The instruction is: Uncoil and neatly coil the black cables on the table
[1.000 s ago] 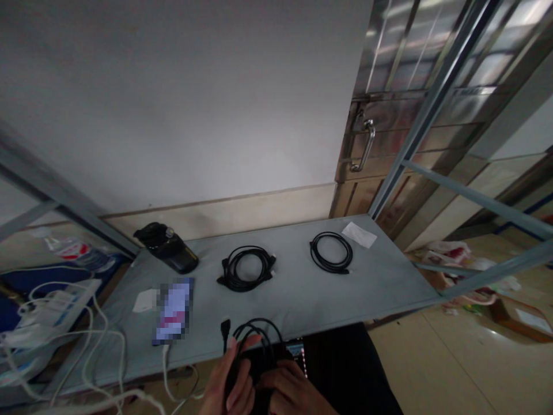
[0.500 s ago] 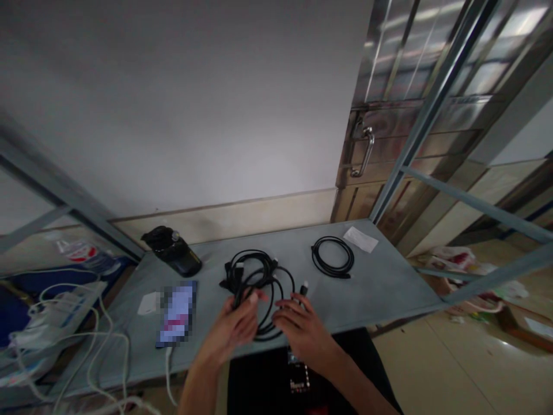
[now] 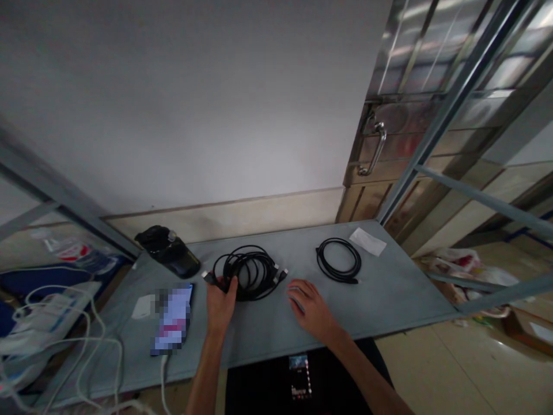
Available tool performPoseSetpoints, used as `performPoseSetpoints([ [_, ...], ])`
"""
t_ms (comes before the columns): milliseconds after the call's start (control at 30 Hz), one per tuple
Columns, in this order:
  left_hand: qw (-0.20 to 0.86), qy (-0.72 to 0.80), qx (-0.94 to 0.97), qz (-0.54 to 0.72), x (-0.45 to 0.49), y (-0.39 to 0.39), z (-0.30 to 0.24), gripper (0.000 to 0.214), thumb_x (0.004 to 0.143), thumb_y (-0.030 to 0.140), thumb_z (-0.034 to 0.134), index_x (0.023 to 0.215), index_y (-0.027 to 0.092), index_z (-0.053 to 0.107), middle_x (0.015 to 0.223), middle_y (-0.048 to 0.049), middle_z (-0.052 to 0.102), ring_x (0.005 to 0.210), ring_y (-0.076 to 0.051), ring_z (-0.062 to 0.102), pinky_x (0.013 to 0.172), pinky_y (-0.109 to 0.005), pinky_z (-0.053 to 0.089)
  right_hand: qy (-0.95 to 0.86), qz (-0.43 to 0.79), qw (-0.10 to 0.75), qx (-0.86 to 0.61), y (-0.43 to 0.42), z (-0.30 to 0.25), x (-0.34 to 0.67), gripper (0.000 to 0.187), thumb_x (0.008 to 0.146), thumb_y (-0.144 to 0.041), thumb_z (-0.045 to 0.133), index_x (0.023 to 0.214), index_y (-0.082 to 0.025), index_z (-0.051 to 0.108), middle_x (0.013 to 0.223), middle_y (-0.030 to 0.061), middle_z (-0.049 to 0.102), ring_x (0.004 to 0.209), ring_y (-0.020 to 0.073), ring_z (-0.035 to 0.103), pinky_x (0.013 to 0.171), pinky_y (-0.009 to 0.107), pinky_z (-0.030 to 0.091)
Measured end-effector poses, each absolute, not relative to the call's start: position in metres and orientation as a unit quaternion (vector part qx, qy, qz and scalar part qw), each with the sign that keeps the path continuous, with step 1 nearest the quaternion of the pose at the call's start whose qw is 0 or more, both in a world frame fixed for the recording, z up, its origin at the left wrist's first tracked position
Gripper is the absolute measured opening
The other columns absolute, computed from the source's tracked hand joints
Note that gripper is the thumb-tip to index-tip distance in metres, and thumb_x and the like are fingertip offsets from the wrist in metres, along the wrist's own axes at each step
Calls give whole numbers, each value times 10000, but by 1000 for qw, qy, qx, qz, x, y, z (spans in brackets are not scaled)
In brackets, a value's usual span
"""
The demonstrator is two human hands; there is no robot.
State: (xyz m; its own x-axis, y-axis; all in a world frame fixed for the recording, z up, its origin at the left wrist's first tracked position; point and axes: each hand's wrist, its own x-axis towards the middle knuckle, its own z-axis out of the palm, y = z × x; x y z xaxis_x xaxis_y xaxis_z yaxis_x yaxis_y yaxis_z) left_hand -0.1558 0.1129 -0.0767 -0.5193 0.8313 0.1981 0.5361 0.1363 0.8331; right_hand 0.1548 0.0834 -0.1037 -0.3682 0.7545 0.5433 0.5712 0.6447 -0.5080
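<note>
Two groups of coiled black cable share a grey tabletop (image 3: 276, 328), both lying to the right of a black bottle (image 3: 169, 253). A person's left hand (image 3: 221, 304) grips the fuller cable bundle (image 3: 264, 283) at the edge closest to the bottle. The right hand (image 3: 311, 305), farther right of the bottle and nearer the person, is open, fingers loosely bent, with nothing visible in its grasp. Well apart from the bottle on that same side, a single cable coil (image 3: 339, 279) lies untouched in a tidy ring, a white paper slip (image 3: 368, 241) farther out. A phone (image 3: 173, 318) lies on the near side of the bottle. The single coil looks finished. The bundle appears gathered but uneven, its loops overlapping and plug ends jutting from both sides; the left hand's release is not yet made. How many cables it contains cannot be made out.
</note>
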Motion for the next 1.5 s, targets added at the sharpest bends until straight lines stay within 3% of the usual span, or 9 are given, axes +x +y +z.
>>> performPoseSetpoints([
  [100,138,742,433,492,-152,109,-87,614,890,646,750,1266,185,601,1170,-168,712,1134,-400,729,1126,-602,583,-804,114,394,-430,76,-112,173,227,1078,-135,639,1259,-233,732,1364,127,756,1298,283,733,1133,516,637],
  [200,77,745,427,507,-145,106,-94,767,934,680,738,1438,130,562,1391,-252,666,1365,-451,648,1246,-640,500,-779,110,413,-459,74,-119,186,216,1094,-161,611,1263,-237,722,1359,134,754,1306,287,732,1128,522,644],
  [333,7,754,435,492,-142,100,-99,1106,963,759,678,1669,-26,351,1711,-403,410,1664,-539,355,1394,-693,277,-764,114,427,-470,75,-123,190,207,1104,-174,598,1269,-238,707,1338,133,752,1287,280,735,1119,511,648],
  [433,-9,756,428,496,-145,97,-100,1215,989,768,643,1737,-89,219,1759,-433,335,1697,-535,305,1409,-681,255,-776,117,417,-458,75,-122,186,180,1109,-161,589,1227,-241,699,1311,124,752,1265,276,733,1100,496,645],
  [733,19,741,509,437,-148,109,-108,838,1050,611,543,1639,16,520,1646,-344,587,1600,-484,526,1369,-645,376,-774,125,422,-455,76,-119,185,158,1116,-153,579,1170,-240,700,1206,101,752,1153,254,737,1056,461,637],
  [867,11,736,514,441,-145,109,-105,846,1052,627,538,1601,-18,542,1666,-377,545,1622,-481,494,1361,-623,395,-767,129,433,-455,77,-117,186,152,1112,-158,582,1152,-237,706,1179,101,756,1126,250,741,1029,449,645],
  [1067,-55,687,576,439,-135,103,-89,529,1084,485,590,1489,151,647,1673,-260,583,1612,-412,509,1364,-636,365,-760,132,444,-457,78,-119,186,148,1126,-181,575,1151,-240,708,1191,102,761,1148,250,752,1057,451,652],
  [1233,-79,576,701,414,-122,95,-88,255,1113,337,627,1310,232,750,1333,-140,803,1303,-354,711,1193,-580,523,-731,88,471,-485,83,-124,207,247,1139,-250,582,1367,-262,677,1407,134,731,1337,285,717,1168,514,624],
  [1500,-34,542,715,440,-106,52,-86,212,1112,270,673,1297,250,774,1239,-100,801,1167,-289,757,1063,-478,617,-726,-9,401,-559,105,-148,301,446,1155,-413,579,1559,-229,618,1443,180,721,1373,383,672,1155,621,587],
])
